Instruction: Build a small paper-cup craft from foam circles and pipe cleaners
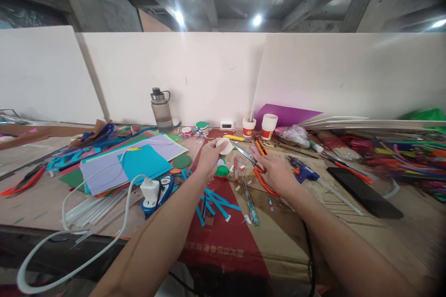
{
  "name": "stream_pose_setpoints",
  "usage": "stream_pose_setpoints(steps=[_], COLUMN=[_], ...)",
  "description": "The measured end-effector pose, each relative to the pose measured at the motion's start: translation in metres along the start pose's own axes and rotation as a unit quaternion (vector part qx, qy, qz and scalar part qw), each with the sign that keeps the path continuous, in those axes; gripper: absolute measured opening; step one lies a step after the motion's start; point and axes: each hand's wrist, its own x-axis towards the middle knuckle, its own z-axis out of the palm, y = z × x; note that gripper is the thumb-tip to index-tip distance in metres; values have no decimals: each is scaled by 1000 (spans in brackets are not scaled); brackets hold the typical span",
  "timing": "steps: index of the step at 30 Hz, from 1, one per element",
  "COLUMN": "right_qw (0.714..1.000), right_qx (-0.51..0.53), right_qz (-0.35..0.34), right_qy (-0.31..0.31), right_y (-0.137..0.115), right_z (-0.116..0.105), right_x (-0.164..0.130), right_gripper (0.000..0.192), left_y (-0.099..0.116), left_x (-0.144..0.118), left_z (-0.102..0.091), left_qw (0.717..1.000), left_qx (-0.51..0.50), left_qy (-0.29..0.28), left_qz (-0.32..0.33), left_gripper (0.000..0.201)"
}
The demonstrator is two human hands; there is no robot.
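Observation:
Between the fingers of my left hand (209, 157) is a small white disc (225, 146). My right hand (277, 174) grips scissors (246, 154) with orange handles, their blades pointing toward the disc. Just below the disc lies a round green piece (222, 171), next to a red marker (236, 169). A pen (250, 202) rests on the cardboard in front of my right hand. Blue paper strips (216, 202) are scattered between my forearms. Behind the scissors are a yellow cutter (237, 138) and an orange-and-black tool (260, 146).
Coloured paper sheets (146, 163), a plug adapter (153, 194) with a white cable and a water bottle (161, 111) are on the left. Paper cups (269, 126) stand at the back. To the right lie a glue gun (303, 170), a black phone (364, 192) and pipe cleaners (407, 160).

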Motion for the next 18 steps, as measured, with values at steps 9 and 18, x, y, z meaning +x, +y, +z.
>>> stream_pose_setpoints(steps=[9, 18], right_qw=[998, 989], right_qx=[66, 106], right_qz=[1, 99], right_qy=[-6, -8], right_y=[1, 9], right_z=[4, 18], right_x=[-1, 4], right_gripper=[47, 40], left_y=[-1, 1], left_x=[1, 0], left_z=[-3, -2], left_qw=[998, 997], left_qx=[-48, -66], left_qy=[-7, -37], left_qz=[-41, -23], left_gripper=[43, 42])
